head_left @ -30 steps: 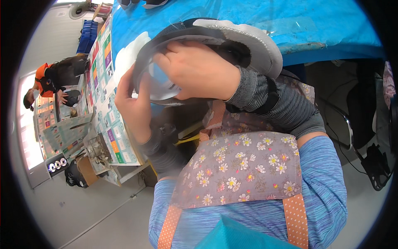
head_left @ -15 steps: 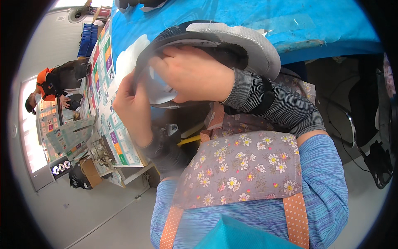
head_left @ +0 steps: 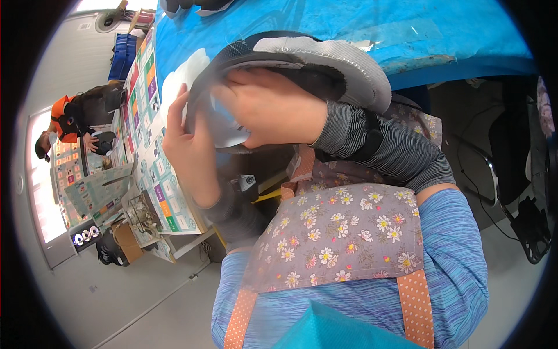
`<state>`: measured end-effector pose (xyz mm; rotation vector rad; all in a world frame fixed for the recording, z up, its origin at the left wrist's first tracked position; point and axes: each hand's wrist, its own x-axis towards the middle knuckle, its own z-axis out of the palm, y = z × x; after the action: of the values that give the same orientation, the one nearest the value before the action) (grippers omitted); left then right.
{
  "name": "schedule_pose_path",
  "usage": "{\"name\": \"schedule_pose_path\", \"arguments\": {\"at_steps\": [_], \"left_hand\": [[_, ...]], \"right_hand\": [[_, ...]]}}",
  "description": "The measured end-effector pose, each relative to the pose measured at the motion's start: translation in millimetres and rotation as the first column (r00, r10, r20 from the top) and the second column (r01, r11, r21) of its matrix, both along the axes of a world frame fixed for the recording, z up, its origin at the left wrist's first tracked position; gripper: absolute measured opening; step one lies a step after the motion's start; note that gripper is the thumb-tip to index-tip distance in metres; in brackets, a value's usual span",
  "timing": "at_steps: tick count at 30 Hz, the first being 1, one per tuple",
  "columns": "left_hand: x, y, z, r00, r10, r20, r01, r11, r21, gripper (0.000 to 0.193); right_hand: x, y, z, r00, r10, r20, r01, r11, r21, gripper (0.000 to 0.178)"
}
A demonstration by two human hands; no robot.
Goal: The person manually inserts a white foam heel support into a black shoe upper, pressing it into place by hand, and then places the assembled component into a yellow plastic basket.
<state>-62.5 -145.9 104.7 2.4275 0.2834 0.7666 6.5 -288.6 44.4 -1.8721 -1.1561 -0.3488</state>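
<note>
**Black-and-grey stitched piece [head_left: 366, 70], held at its rim**

Below the stitched piece is a flowered apron [head_left: 337, 232]. At the piece's left rim, the left hand [head_left: 195, 148] has its fingers pinched on the edge. Inside its opening, the right hand [head_left: 276, 107] bends its fingers beside a clear sheet [head_left: 229, 137]; whether they grip, I cannot tell. Beyond it spreads the blue-covered counter [head_left: 459, 32]. Far to its left is a person in orange [head_left: 63, 119].

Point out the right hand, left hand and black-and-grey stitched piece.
Right hand [head_left: 275, 110]: head view, back of the hand.
Left hand [head_left: 192, 152]: head view, middle of the hand.
Stitched piece [head_left: 332, 53]: head view, grey band.
</note>
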Motion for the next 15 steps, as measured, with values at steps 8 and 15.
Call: {"name": "schedule_pose_path", "arguments": {"at_steps": [8, 15], "left_hand": [[-2, 1, 3, 0.993, 0.053, -0.11, -0.033, 0.984, 0.174, 0.02], [4, 10, -3, 0.997, 0.055, -0.044, -0.056, 0.998, -0.011, 0.017]], "right_hand": [[-1, 1, -2, 1.0, -0.013, 0.014, 0.011, 0.996, 0.089, 0.059], [-8, -12, -9, 1.0, 0.007, -0.007, -0.006, 0.999, 0.05, 0.057]]}}
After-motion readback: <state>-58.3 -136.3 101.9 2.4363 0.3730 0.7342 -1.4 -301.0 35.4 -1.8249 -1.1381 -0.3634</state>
